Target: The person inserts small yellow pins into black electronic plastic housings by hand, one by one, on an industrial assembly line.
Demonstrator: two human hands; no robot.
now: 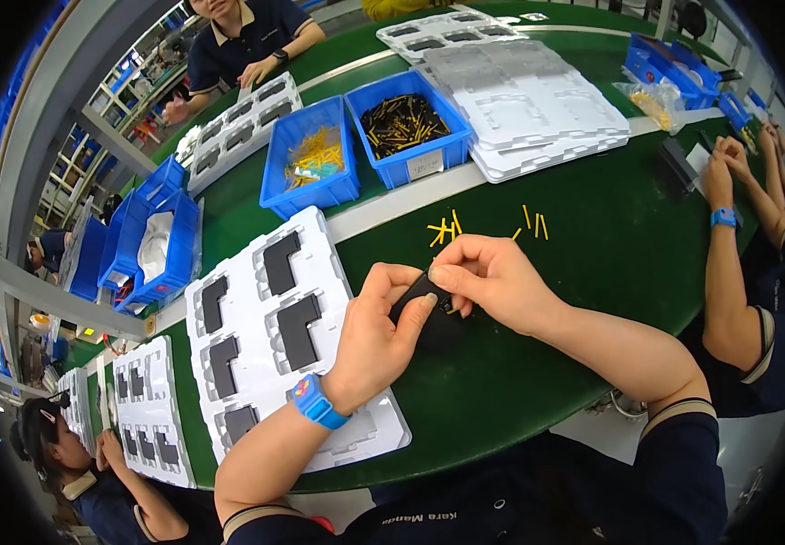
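My left hand point(379, 318) is closed around a small black part point(421, 289), its thumb pressed along the near side. Against the same part, my right hand point(494, 277) pinches with thumb and forefinger; whatever may be between those fingertips is hidden. Thin yellow strips point(538, 224) lie on the green table just beyond my hands, several of them in a loose cluster. To the left of my left forearm is a white moulded tray point(256, 345) holding several black L-shaped parts point(300, 331) in its pockets.
Beyond the tray stand a blue bin point(297, 195) of yellow pieces and another blue bin point(429, 171) of black and yellow strips. Stacked white trays point(519, 100) lie at far right of these. Co-workers point(247, 45) sit across and on both sides. A metal post point(47, 136) rises at left.
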